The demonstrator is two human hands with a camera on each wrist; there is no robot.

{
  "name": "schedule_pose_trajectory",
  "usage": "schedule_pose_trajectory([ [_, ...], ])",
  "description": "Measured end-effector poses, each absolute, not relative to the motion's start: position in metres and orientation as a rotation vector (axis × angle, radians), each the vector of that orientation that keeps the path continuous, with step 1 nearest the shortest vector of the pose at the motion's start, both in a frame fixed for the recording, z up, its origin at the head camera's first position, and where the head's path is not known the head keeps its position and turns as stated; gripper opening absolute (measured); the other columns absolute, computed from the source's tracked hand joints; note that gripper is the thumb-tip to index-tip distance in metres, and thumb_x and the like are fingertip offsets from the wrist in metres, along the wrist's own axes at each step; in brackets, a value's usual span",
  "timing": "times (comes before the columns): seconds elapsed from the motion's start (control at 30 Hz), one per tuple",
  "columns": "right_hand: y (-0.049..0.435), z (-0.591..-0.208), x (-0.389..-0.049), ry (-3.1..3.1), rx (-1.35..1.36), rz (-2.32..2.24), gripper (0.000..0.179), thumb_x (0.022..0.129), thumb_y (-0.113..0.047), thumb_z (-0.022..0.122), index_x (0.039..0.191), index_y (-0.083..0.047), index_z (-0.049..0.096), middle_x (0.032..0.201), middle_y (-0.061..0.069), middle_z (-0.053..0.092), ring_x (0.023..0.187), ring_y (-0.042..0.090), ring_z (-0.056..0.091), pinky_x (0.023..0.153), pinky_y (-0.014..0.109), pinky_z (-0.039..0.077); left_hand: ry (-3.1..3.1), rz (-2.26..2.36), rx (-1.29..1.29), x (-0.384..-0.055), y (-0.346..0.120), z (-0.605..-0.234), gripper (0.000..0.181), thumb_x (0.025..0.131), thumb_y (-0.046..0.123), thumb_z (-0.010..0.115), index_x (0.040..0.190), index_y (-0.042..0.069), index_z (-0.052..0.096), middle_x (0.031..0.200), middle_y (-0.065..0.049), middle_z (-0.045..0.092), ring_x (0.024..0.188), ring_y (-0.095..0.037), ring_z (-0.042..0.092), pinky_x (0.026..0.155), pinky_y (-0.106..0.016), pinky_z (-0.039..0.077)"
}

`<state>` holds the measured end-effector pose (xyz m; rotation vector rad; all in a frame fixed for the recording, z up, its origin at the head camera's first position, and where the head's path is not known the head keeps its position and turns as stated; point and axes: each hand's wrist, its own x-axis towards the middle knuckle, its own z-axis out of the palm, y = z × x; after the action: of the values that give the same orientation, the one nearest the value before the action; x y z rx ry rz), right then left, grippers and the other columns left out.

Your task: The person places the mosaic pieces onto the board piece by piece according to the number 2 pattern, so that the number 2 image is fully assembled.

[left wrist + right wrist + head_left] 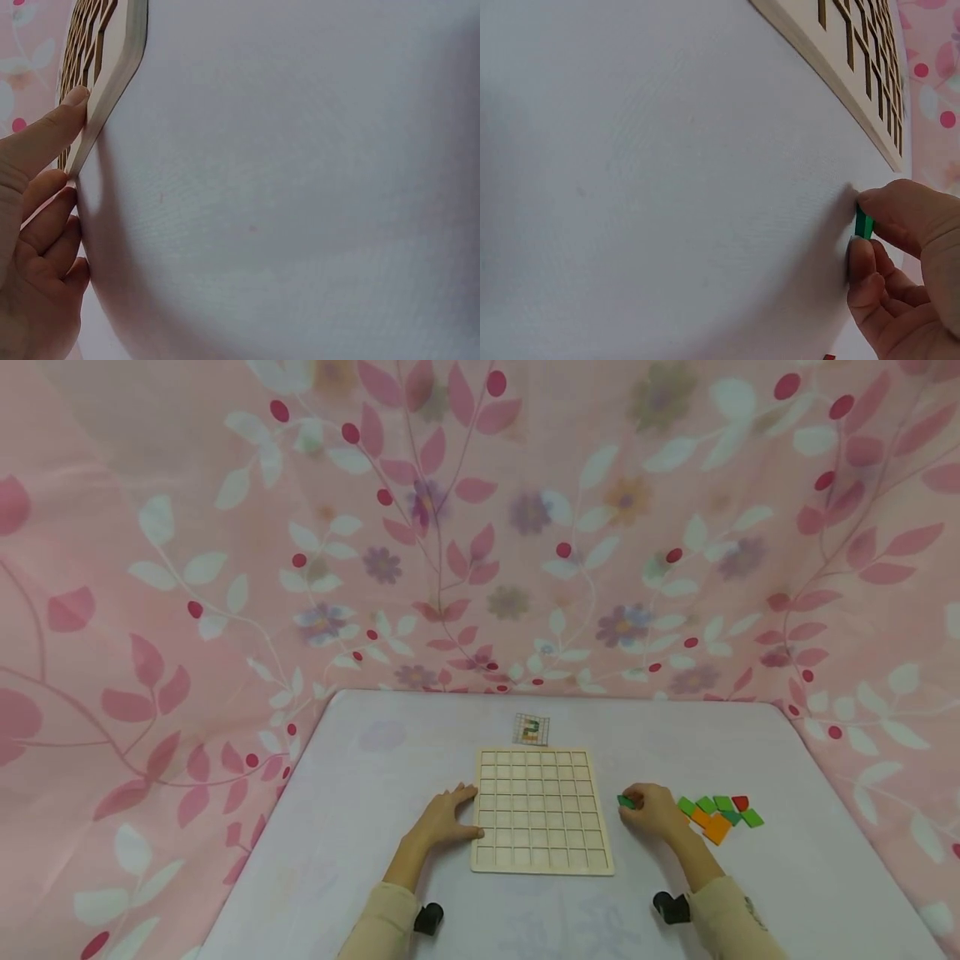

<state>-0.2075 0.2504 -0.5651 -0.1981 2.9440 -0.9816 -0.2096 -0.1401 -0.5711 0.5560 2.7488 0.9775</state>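
Observation:
A pale wooden grid board [542,811] lies on the table. At its left edge my left hand [444,818] rests with thumb and fingers spread apart. The left wrist view has the thumb [56,127] on the board's rim and the other fingers low along its side. Right of the board, my right hand [651,810] pinches a small dark green tile [626,802] between thumb and fingers. Up close in the right wrist view, this green tile [864,223] shows edge-on between the fingertips, close over the white cloth.
Several green tiles [722,803], orange tiles [717,829] and a red rounded tile [741,803] lie right of my right hand. Behind the board is a small pattern card [531,729] showing a figure like a 2. A pink floral curtain [510,527] backs the white-covered table [375,760].

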Motion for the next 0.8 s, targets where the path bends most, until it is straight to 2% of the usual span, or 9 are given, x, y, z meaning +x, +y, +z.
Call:
schedule_pose_trajectory([
  [0.17,0.250,-0.561,-0.209,2.893,-0.154,-0.956,0.022,0.072,-0.006,0.071,0.090,0.006,0.065,0.079,0.008,0.063,0.073,0.020,0.058,0.068,0.039,0.053,2.737,1.003,0.551,-0.209,-0.140,-0.572,0.077,0.070,0.032,0.081,0.133,0.000,0.050,0.139,-0.023,0.045,0.131,-0.043,0.037,0.109,-0.058,0.025],
  [0.37,0.242,-0.566,-0.210,2.943,-0.067,-1.141,0.023,0.075,-0.007,0.071,0.092,0.006,0.066,0.081,0.011,0.066,0.073,0.021,0.059,0.065,0.032,0.052,2.737,0.996,0.558,-0.207,-0.140,-0.571,0.077,0.070,0.032,0.081,0.133,0.000,0.050,0.139,-0.024,0.045,0.130,-0.044,0.037,0.108,-0.058,0.025],
  [0.57,0.220,-0.566,-0.226,2.980,-0.132,-1.334,0.020,0.075,-0.003,0.070,0.092,0.007,0.066,0.082,0.015,0.067,0.070,0.021,0.060,0.059,0.024,0.049,2.745,0.987,0.552,-0.208,-0.140,-0.570,0.077,0.071,0.032,0.081,0.133,0.000,0.050,0.139,-0.024,0.044,0.130,-0.046,0.037,0.108,-0.058,0.025],
  [0.8,0.182,-0.560,-0.246,2.884,-0.213,-1.456,0.019,0.078,0.000,0.068,0.095,0.008,0.065,0.085,0.016,0.066,0.072,0.022,0.060,0.061,0.025,0.050,2.742,0.997,0.545,-0.209,-0.139,-0.571,0.077,0.071,0.032,0.081,0.133,0.000,0.050,0.139,-0.024,0.044,0.130,-0.045,0.037,0.109,-0.057,0.025],
])
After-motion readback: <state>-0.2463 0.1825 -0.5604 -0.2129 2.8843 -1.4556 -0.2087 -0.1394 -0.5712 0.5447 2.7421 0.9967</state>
